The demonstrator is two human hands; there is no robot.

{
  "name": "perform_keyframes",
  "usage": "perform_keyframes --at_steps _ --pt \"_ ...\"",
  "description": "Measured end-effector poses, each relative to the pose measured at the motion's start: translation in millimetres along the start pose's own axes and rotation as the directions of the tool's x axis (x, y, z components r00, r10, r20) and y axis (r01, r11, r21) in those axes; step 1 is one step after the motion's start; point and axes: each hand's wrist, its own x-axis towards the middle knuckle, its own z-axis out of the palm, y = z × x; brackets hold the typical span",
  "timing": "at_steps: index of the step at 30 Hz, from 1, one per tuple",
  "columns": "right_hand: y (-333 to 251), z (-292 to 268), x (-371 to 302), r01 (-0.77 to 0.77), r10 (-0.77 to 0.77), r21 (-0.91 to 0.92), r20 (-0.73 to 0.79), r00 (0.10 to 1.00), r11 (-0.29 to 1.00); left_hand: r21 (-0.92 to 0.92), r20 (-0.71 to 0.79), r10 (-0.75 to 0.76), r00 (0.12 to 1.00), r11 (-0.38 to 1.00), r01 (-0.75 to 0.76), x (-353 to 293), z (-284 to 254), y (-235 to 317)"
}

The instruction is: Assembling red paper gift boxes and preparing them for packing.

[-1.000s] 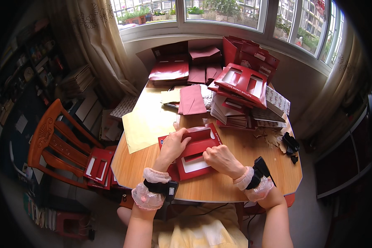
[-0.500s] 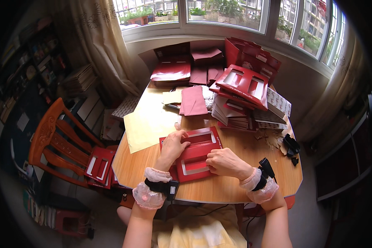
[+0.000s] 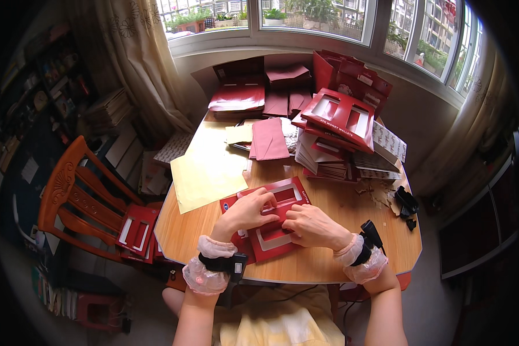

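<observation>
The folder (image 3: 271,232) looks like glossy red card, the bench (image 3: 340,207) smooth wood grain, the yellow sheet (image 3: 205,184) matt paper, the chair (image 3: 68,187) varnished wood, the curtain (image 3: 141,63) soft cloth, and the cuffs (image 3: 205,281) sheer and crinkled.

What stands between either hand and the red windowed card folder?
Nothing visible. The left hand and right hand are both at the middle of the red windowed card folder. The yellow sheet lies off to its far left and the stack of red packages beyond it to the right, neither between.
</observation>
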Motion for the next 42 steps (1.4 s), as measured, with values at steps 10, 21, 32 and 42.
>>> perform_keyframes --at_steps 10,21,32,42 --pt "4.8 4.2 0.9 0.014 -0.014 -0.020 -0.041 0.999 1.000 -0.090 0.050 -0.010 0.999 0.996 0.014 2.3 2.9 -6.6" --pt "5.8 4.2 6.3 -0.040 0.049 0.087 -0.104 0.993 0.995 -0.181 0.083 0.073 0.994 0.982 -0.057 2.8 0.7 -5.2" --pt "5.7 1.7 -0.8 0.009 -0.011 0.080 0.025 1.000 0.997 -0.212 0.139 0.029 0.990 0.977 0.001 4.5 1.0 -7.1" --pt "-4.7 -4.3 -6.4 0.041 -0.046 0.098 0.050 0.998 0.994 -0.214 0.192 0.068 0.979 0.977 -0.026 5.1 2.4 -3.4"
